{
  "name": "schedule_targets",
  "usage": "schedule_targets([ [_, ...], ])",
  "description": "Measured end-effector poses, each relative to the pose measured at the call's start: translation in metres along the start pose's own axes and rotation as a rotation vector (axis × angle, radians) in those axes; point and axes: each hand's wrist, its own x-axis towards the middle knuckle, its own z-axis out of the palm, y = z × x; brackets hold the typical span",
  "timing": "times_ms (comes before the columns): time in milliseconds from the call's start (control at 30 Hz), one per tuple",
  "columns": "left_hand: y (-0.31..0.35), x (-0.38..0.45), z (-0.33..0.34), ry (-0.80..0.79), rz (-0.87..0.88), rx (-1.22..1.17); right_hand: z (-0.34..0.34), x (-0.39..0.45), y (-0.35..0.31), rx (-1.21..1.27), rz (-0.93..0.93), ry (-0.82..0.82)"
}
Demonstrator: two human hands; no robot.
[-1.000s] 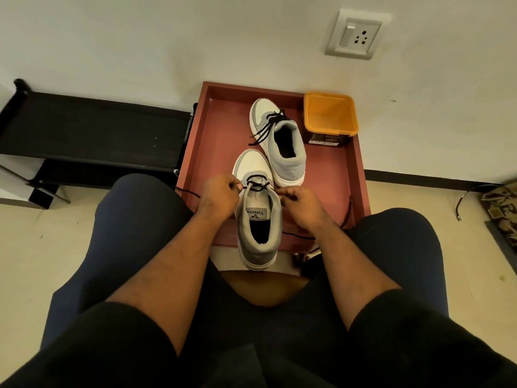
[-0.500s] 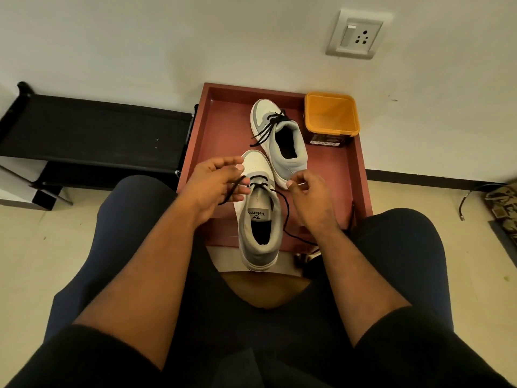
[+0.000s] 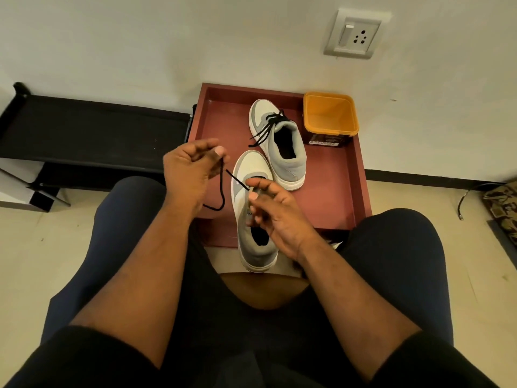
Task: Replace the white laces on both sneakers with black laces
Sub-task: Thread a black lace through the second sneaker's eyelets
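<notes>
The person is sitting on the floor with knees spread, facing a red tray point(image 3: 355, 175) that is lying against the wall. Two grey-and-white sneakers are resting in the tray. The near sneaker point(image 3: 253, 242) is lying toe away from the person, with its heel projecting over the near tray edge. The far sneaker point(image 3: 279, 147) is lying just beyond it, toe toward the wall, and is carrying a black lace point(image 3: 264, 130) already threaded through its eyelets, with loose ends trailing to the left.

The left hand point(image 3: 190, 175) is raised to the left of the near sneaker's toe, fingers curled, pinching one run of a second black lace point(image 3: 222, 191) between thumb and fingertips. That lace is hanging in a loop below the hand. The right hand point(image 3: 275, 214) is positioned over the near sneaker's tongue area, thumb and forefinger pinching the other lace end, which is pointing up and to the left.

An orange tub point(image 3: 330, 116) is standing in the far right tray corner, just beside the far sneaker. A black rack point(image 3: 92, 133) is standing to the left, and a wall socket point(image 3: 354, 33) is showing above.
</notes>
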Motion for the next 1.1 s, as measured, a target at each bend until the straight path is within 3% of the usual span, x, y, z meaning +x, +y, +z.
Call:
schedule_targets([
  [133, 0.000, -0.012, 0.015, -0.170, -0.099, -0.184, 0.002, 0.006, 0.006, -0.214, -0.011, 0.033],
  [267, 0.000, -0.013, 0.017, -0.166, -0.071, -0.251, 0.010, 0.003, 0.010, -0.292, 0.012, -0.045],
  [467, 0.000, -0.014, 0.020, -0.163, -0.144, -0.405, 0.006, 0.013, 0.014, -0.115, -0.075, -0.007],
  [633, 0.001, -0.016, 0.027, -0.177, -0.104, -0.350, 0.009, 0.013, 0.015, -0.045, -0.064, -0.042],
  [800, -0.003, 0.002, -0.001, 0.096, -0.044, 0.061, -0.034, 0.007, -0.013, -0.084, -0.065, 0.106],
  [867, -0.011, 0.005, -0.008, 0.147, -0.006, 0.623, -0.050, 0.008, -0.024, -0.230, -0.107, 0.225],
  [900, -0.013, 0.003, -0.006, 0.131, 0.043, 0.895, -0.055, 0.009, -0.026, -0.307, -0.126, 0.267],
  [933, -0.016, 0.000, -0.001, 0.083, 0.099, 1.000, -0.055, 0.010, -0.027, -0.362, -0.140, 0.292],
  [1033, -0.018, -0.018, 0.027, -0.303, 0.038, 0.594, -0.044, 0.010, -0.024, -0.377, -0.160, 0.283],
  [1100, -0.019, -0.027, 0.038, -0.451, -0.034, 0.471, -0.038, 0.008, -0.025, -0.341, -0.164, 0.265],
])
